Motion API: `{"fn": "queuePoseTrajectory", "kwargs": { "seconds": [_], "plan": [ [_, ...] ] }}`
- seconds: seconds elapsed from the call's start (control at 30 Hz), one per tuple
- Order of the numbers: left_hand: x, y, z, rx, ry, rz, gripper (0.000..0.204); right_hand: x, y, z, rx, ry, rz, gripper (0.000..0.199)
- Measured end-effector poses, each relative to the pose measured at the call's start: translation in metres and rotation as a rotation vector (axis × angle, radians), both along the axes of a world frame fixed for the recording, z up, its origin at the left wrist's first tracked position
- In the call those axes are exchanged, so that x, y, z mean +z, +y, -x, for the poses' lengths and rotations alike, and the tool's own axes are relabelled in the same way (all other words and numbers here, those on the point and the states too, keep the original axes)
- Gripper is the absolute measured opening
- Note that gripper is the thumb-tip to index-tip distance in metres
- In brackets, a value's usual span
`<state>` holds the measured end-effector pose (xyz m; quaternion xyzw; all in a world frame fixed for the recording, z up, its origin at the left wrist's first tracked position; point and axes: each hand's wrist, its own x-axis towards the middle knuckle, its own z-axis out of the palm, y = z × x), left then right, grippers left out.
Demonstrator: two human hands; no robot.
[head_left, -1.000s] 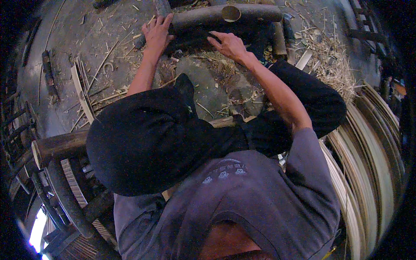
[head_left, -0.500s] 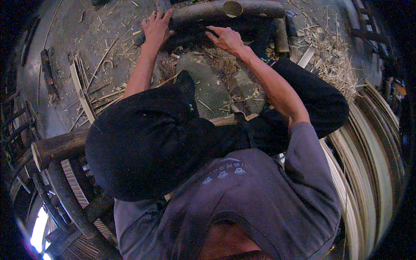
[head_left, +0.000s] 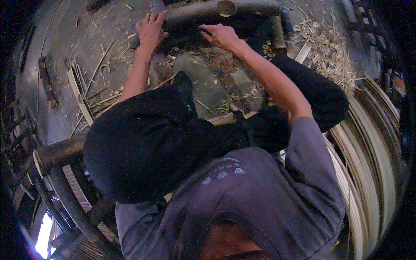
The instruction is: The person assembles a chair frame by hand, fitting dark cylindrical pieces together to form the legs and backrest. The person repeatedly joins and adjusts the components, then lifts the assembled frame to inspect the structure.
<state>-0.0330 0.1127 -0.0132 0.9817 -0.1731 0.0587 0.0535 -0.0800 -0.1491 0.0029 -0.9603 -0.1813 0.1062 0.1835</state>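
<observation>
At the top of the head view, a thick brown pole (head_left: 190, 15) with a round pale cut opening lies across the work spot. My left hand (head_left: 150, 30) rests at the pole's left end, its fingers stretched upward over the wood and its thumb partly hidden. Just below the pole, my right hand (head_left: 220, 36) has its fingers curled together in a pinch, index finger pointing left. Something dark seems to be in that grip, but it blends into the black shadow under the pole.
Pale shavings (head_left: 331, 65) are heaped at the upper right. Long split strips (head_left: 368, 160) curve down the right side. A few strips (head_left: 80, 93) and a dark stick (head_left: 47, 82) lie on the left floor. A pole frame (head_left: 65, 151) stands at lower left, beside my bent knee.
Both hands appear slightly further left and higher in the picture, as does the pole. My left fingers look less spread; the right hand keeps its pinch.
</observation>
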Motion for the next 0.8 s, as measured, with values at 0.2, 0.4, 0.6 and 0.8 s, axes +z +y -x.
{"fn": "queuePoseTrajectory", "kwargs": {
  "seconds": [0.2,0.4,0.6,0.8],
  "plan": [
    [0.001,0.000,-0.002,-0.002,0.014,-0.024,0.082,0.002,-0.004,-0.005,0.097,-0.116,0.055,0.034],
    [-0.002,0.002,0.000,0.013,0.025,-0.058,0.086,0.000,-0.004,-0.003,0.091,-0.099,0.055,0.033],
    [-0.005,0.002,0.001,0.028,0.007,-0.003,0.087,-0.004,-0.007,0.001,0.109,-0.151,0.064,0.033],
    [0.001,-0.003,0.004,0.032,0.028,-0.022,0.089,0.002,-0.011,-0.005,0.184,-0.196,0.034,0.024]
  ]
}}
